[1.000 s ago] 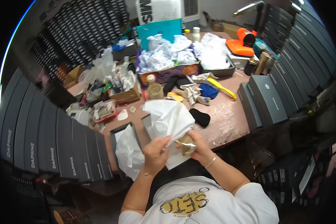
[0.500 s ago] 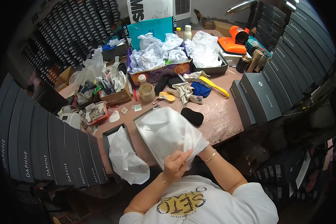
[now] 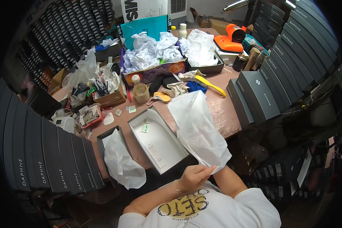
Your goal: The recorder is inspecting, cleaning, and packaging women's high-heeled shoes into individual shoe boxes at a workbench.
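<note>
My left hand (image 3: 195, 178) is closed in a pinch on the near edge of a thin white bag (image 3: 197, 125). My right forearm (image 3: 228, 180) runs up under that same edge. The right hand itself is hidden inside or behind the white material, so its fingers do not show. To the left of the bag lies an open grey box (image 3: 169, 146) with a white inside. A small green-and-white packet (image 3: 144, 129) rests on its bottom, near the far end. Farther left, crumpled white paper (image 3: 121, 159) spills over a narrower dark box part (image 3: 99, 141).
Grey boxes stand in rows at the left (image 3: 45, 155) and right (image 3: 260, 95). Behind are a purple carton (image 3: 154, 74) of crumpled paper, a jar (image 3: 141, 94), a yellow-handled brush (image 3: 212, 85) and an orange device (image 3: 230, 41). A carton (image 3: 114, 98) of odds and ends stands left.
The white bag has moved right, off the open box, uncovering its inside and the packet. It now covers the black pad seen before. Both arms have shifted right with it.
</note>
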Demonstrator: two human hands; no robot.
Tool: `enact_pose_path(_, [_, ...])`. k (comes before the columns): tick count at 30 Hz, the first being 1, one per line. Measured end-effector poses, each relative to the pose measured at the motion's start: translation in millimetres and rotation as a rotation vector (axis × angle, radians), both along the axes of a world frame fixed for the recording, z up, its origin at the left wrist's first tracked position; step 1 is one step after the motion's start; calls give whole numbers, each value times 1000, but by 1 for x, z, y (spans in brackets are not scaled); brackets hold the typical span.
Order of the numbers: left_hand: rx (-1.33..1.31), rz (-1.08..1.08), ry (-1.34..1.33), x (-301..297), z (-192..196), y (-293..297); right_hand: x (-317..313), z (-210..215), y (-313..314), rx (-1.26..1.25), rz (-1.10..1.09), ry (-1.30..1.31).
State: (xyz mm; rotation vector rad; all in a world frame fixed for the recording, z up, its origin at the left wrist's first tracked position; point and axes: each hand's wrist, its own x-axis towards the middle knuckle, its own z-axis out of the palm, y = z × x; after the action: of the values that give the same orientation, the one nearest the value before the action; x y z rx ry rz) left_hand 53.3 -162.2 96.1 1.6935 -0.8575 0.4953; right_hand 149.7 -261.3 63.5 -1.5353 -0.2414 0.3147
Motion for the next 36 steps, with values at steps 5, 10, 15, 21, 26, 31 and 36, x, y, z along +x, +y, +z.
enact_pose_path(5, [-11,-33,59,-6,-11,-17,23,10,-53,-451,-61,-300])
enact_pose_path(10, [152,58,39,11,-14,-8,68,3,-61,-765,61,-533])
enact_pose_path(15, [286,665,-20,-34,40,94,89,-8,-85,-1212,370,-459])
enact_pose_path(21, [204,1060,815,-127,3,221,4,78,45,-815,744,-653])
enact_pose_path(26, [-639,1289,487,-122,-46,212,-31,29,193,-416,807,-522])
enact_pose_path(31, [-1564,500,1020,-153,-64,205,-45,82,236,-18,1059,-760])
enact_pose_path(36, [-1671,327,825,-105,-109,213,-62,94,199,-31,1341,-574])
